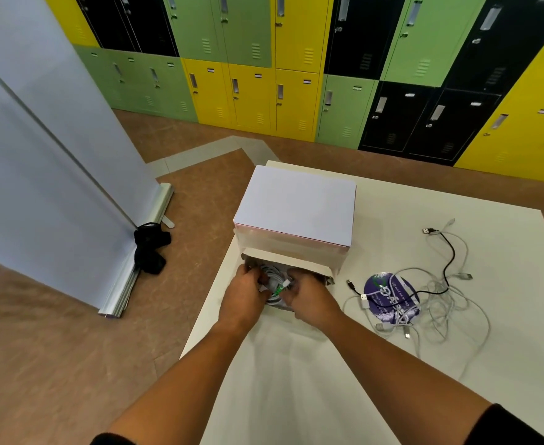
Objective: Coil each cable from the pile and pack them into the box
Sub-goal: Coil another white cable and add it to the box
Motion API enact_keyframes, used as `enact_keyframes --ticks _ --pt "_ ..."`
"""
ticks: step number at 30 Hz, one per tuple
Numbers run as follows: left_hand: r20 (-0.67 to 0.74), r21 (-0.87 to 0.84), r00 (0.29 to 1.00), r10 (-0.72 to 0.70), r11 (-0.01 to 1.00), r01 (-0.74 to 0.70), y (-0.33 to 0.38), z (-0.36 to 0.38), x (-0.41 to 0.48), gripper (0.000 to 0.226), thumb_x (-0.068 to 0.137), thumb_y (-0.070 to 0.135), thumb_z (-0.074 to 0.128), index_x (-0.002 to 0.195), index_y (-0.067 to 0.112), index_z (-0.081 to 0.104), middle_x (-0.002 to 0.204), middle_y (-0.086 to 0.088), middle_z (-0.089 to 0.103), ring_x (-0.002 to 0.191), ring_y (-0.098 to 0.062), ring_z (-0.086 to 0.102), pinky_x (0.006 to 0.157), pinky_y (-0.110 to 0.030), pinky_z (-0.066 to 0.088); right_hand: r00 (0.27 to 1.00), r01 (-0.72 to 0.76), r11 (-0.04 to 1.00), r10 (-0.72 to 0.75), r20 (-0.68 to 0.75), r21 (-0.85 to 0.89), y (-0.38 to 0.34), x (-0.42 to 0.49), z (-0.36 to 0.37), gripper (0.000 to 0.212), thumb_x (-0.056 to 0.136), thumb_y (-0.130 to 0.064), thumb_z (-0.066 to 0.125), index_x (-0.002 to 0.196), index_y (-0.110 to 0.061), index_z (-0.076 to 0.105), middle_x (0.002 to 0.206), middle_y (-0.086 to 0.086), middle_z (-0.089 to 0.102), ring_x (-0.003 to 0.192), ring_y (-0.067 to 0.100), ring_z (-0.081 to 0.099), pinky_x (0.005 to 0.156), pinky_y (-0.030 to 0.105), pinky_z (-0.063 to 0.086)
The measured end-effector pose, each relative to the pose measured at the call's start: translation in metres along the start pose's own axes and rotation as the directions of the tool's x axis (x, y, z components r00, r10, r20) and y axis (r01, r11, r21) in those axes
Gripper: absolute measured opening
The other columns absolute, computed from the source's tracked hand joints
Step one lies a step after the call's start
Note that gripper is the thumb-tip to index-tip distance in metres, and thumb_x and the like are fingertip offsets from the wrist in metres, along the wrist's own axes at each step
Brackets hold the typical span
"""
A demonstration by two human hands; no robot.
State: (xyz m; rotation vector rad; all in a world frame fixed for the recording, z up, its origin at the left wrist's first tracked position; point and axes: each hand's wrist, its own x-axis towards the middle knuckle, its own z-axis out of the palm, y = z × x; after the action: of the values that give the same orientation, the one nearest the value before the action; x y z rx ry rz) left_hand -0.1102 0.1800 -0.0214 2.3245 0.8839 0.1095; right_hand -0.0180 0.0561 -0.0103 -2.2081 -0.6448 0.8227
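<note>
Head view looks down on a pale cream rectangular table (392,364), where a white cardboard box (296,255) stands near the left edge with its flat white lid (296,203) tipped up and back, leaving the near opening exposed. Both bare hands reach into that opening. The left hand (243,298) is curled, fingers tucked down against a coiled bundle of white cables (272,276) lying inside the box; the right hand (309,300) is likewise closed, pinching the same bundle close to a small green connector (278,289). The two hands sit just beside each other, nearly touching. To the right of the box, well apart from the hands, a loose tangled pile of thin white cables (437,303) sprawls on the table, with one black cable (450,252) snaking through it and a round purple printed sticker (389,297) beneath the strands. On the brown floor at left lies a crumpled black cloth (150,248) beside a grey roll-up banner stand (55,155).
</note>
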Motion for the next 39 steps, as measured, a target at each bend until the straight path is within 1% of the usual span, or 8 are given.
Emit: enact_keyframes --ticks 3,7,12,17,20,25,32,39 --pt "-0.048 0.037 0.999 -0.001 0.999 0.003 -0.003 -0.002 -0.010 0.034 0.093 0.033 0.067 0.124 0.019 0.067 0.128 0.000 0.055 0.104 -0.021 0.060 0.087 -0.030 0.051 0.997 0.075 0.995 -0.074 -0.018 0.071 0.017 -0.018 -0.012 0.036 0.094 -0.020 0.063 0.130 -0.025 0.060 0.066 -0.013 0.055 0.054 0.001 0.047 0.063 0.020 0.042" --pt "-0.093 0.044 0.994 0.060 0.997 -0.056 0.004 -0.001 -0.027 0.024 0.094 0.043 0.064 0.108 0.025 0.072 0.106 0.008 0.053 0.091 -0.016 0.059 0.074 -0.027 0.049 0.997 0.076 0.994 -0.075 -0.015 0.076 0.039 -0.042 -0.036 0.008 0.096 -0.022 0.063 0.094 -0.028 0.068 0.062 -0.006 0.064 0.051 0.000 0.055 0.060 0.023 0.047" --pt "0.147 -0.083 0.971 0.189 0.980 -0.178 0.041 0.008 -0.045 0.018 0.095 0.041 0.064 0.099 0.025 0.072 0.094 0.012 0.066 0.082 -0.006 0.062 0.074 -0.024 0.055 0.989 0.038 0.999 -0.032 -0.143 0.036 0.077 -0.069 -0.079 0.021 0.096 -0.024 0.062 0.076 -0.031 0.063 0.061 -0.005 0.063 0.058 0.009 0.063 0.063 0.031 0.051" --pt "0.300 -0.095 0.907 0.297 0.955 -0.281 0.090 0.032 -0.057 0.022 0.096 0.044 0.061 0.096 0.025 0.073 0.082 0.013 0.068 0.071 -0.002 0.060 0.064 -0.020 0.049 0.929 -0.079 0.993 0.041 -0.367 -0.089 0.124 -0.084 -0.121 0.009 0.096 -0.017 0.059 0.090 -0.018 0.066 0.091 0.001 0.063 0.081 0.019 0.062 0.073 0.033 0.050" --pt "0.374 -0.126 0.873 0.314 0.950 -0.287 0.117 0.050 -0.066 0.019 0.096 0.043 0.061 0.092 0.027 0.071 0.077 0.012 0.067 0.064 -0.002 0.059 0.064 -0.026 0.051 0.953 -0.186 0.960 0.125 -0.275 -0.210 0.155 -0.088 -0.129 0.012 0.094 -0.013 0.058 0.103 -0.016 0.065 0.107 0.003 0.049 0.097 0.025 0.062 0.083 0.034 0.050" --pt "0.468 -0.133 0.808 0.358 0.932 -0.336 0.154 0.073 -0.079 0.015 0.098 0.034 0.060 0.101 0.023 0.071 0.090 0.011 0.068 0.072 -0.007 0.064 0.069 -0.026 0.052 0.967 -0.247 0.942 0.223 -0.126 -0.229 0.188 -0.106 -0.119 0.026 0.090 -0.017 0.058 0.116 -0.023 0.057 0.123 0.005 0.057 0.116 0.024 0.057 0.094 0.029 0.046" --pt "0.391 -0.072 0.791 0.472 0.872 -0.485 0.181 0.091 -0.073 0.038 0.099 0.024 0.056 0.137 0.025 0.054 0.138 0.004 0.054 0.121 -0.014 0.054 0.102 -0.025 0.043 0.973 -0.050 0.998 0.041 -0.229 -0.032 0.142 -0.116 -0.147 0.034 0.086 0.002 0.055 0.074 -0.028 0.063 0.088 -0.001 0.069 0.083 0.017 0.066 0.079 0.034 0.055" --pt "0.261 -0.223 0.819 0.511 0.857 -0.464 0.239 0.070 -0.055 0.025 0.104 0.016 0.042 0.101 0.018 0.067 0.085 0.005 0.068 0.075 -0.009 0.060 0.071 -0.026 0.046 0.916 0.126 0.976 -0.045 -0.399 0.180 0.092 -0.129 -0.213 0.018 0.086 -0.007 0.068 0.090 -0.024 0.061 0.077 -0.004 0.064 0.068 0.010 0.059 0.069 0.030 0.050"
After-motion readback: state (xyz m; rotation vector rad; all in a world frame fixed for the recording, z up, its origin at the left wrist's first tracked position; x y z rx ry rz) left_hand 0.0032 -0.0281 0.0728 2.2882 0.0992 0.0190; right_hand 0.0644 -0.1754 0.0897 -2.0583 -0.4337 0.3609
